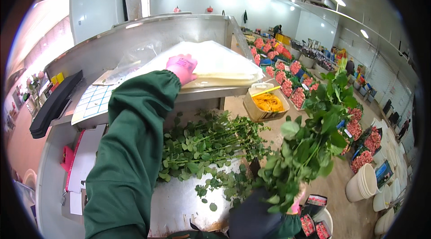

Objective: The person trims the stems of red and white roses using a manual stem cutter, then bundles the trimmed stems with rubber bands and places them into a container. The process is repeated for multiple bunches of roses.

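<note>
My left hand point(183, 67), in a pink glove below a green sleeve, rests on a stack of clear plastic sleeves point(215, 60) on the upper steel shelf. Its fingers point away and are partly hidden, so whether they grip a sleeve is unclear. My right hand point(297, 200), also pink-gloved, is closed around a bunch of leafy green stems point(308, 141) at the lower right; the leaves hide most of it. More leafy rose stems point(205, 141) lie on the steel bench point(175, 202) between my arms, with loose leaves nearer me.
A plastic tub point(259, 116) of yellow rubber bands hangs at the shelf's right end. Black curved pieces point(55, 107) and a blue-grid sheet point(92, 101) lie at the left. Rose bunches point(298, 97) and white buckets point(362, 183) stand on the floor at right. People are farther back.
</note>
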A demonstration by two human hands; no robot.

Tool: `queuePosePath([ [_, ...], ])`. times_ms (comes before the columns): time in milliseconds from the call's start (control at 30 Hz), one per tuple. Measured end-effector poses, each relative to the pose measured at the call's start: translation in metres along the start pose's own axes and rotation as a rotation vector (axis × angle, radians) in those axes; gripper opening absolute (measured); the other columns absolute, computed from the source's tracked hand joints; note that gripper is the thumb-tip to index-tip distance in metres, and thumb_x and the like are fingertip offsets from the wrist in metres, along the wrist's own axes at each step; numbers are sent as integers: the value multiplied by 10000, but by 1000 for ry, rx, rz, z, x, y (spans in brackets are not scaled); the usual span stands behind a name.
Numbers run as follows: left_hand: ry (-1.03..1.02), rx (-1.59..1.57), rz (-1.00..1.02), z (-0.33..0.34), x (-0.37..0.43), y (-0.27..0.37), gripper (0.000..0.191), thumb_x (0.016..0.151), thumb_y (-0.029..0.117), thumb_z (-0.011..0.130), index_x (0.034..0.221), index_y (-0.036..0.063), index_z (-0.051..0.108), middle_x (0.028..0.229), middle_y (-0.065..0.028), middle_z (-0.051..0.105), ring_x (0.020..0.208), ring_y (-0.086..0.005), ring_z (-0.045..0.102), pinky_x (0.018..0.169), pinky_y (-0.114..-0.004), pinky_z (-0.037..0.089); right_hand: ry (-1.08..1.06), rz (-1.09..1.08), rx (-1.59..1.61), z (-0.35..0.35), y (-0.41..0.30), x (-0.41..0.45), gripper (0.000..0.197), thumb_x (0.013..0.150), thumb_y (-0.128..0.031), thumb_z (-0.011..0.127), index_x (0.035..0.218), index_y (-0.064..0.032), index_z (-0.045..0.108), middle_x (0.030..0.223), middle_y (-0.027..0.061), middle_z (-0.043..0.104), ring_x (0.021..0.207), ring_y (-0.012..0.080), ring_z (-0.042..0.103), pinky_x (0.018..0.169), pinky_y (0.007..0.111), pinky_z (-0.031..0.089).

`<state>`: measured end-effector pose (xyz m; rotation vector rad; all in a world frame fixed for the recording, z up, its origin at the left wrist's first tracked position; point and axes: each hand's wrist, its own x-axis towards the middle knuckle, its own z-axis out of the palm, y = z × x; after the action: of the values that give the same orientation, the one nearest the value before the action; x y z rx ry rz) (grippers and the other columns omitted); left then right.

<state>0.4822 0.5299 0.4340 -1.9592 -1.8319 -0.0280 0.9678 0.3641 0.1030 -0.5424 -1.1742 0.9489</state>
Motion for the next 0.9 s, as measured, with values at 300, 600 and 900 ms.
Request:
queuePosePath([
  [300, -125, -191, 93, 31, 37, -38, 235, 884, 179, 525, 1021, 41, 656, 960, -202, 685, 965, -364, 649, 853, -448, 496, -188, 307, -434, 80, -127, 37, 402, 759, 9, 669, 1152, 2, 585, 947, 56, 679, 782, 151, 636, 721, 301, 531],
  [600, -244, -1126, -133, 39, 45, -62, 357, 855, 372, 695, 892, 20, 652, 752, -49, 609, 624, -125, 545, 586, -275, 452, -361, 216, -761, 140, -123, 59, 620, 686, -50, 791, 1252, 18, 548, 1123, 131, 656, 1027, 222, 640, 924, 330, 487],
  [900, -106, -497, 126, 31, 62, -53, 341, 852, 297, 552, 1078, 93, 705, 1043, -157, 705, 1014, -330, 648, 909, -422, 486, -404, -179, -1134, 120, -117, 27, 846, 561, -171, 879, 1291, 2, 487, 1191, 200, 582, 1121, 384, 580, 1004, 444, 448],
])
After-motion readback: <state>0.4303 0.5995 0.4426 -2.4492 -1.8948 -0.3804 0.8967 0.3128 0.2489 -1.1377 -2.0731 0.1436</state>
